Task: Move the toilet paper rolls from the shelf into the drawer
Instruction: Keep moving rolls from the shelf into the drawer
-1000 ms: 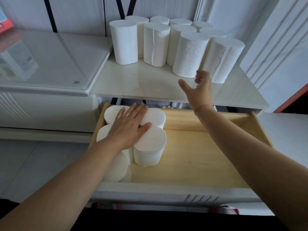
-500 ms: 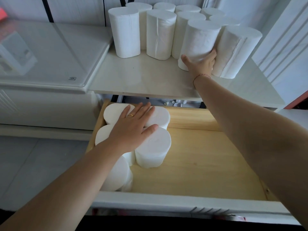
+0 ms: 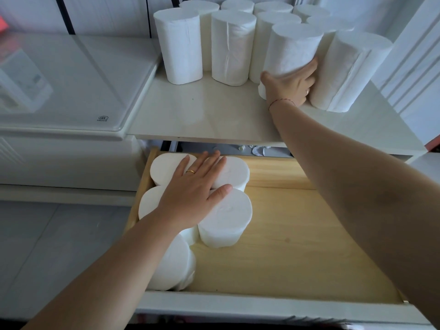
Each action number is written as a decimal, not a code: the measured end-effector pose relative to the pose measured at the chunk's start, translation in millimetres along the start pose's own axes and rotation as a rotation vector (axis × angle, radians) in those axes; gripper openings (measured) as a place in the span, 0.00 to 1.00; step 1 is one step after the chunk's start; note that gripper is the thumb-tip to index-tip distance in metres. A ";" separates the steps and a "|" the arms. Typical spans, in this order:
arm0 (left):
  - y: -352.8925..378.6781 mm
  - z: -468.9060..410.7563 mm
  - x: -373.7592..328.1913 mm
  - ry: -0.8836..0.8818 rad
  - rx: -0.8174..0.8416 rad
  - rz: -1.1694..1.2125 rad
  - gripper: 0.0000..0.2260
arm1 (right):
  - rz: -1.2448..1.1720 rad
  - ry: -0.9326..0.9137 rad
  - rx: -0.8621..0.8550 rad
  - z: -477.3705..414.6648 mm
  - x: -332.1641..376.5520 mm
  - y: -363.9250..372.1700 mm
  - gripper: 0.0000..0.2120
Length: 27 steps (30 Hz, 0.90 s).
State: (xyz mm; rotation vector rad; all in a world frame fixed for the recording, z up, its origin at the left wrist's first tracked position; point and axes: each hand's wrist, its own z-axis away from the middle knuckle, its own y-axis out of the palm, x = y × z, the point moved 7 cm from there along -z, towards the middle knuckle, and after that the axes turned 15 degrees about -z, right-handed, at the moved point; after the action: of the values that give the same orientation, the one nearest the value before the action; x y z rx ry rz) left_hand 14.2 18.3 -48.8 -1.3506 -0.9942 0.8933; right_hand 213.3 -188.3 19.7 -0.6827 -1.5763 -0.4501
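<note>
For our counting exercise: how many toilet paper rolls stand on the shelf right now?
10. Front row: left roll, second roll, gripped roll in the right hand, right roll. Behind them, three middle rolls and three back rolls. Others may be hidden behind.

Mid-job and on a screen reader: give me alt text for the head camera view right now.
The right hand grips an upright white toilet paper roll among other white rolls standing on the glossy white shelf. The left hand rests flat on stored white rolls standing in the left end of the open pale wooden drawer below.
</note>
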 end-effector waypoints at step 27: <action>7.5 -2.7 0.8 0.001 0.036 -0.049 0.31 | -0.013 0.106 1.194 171.4 -48.3 -147.1 0.39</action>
State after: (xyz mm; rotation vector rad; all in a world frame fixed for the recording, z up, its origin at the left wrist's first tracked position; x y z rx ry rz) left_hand 17.3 18.4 -56.2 -1.2911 -1.0020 0.8693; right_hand -11.2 -194.7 -34.1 0.2702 -1.4349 0.4544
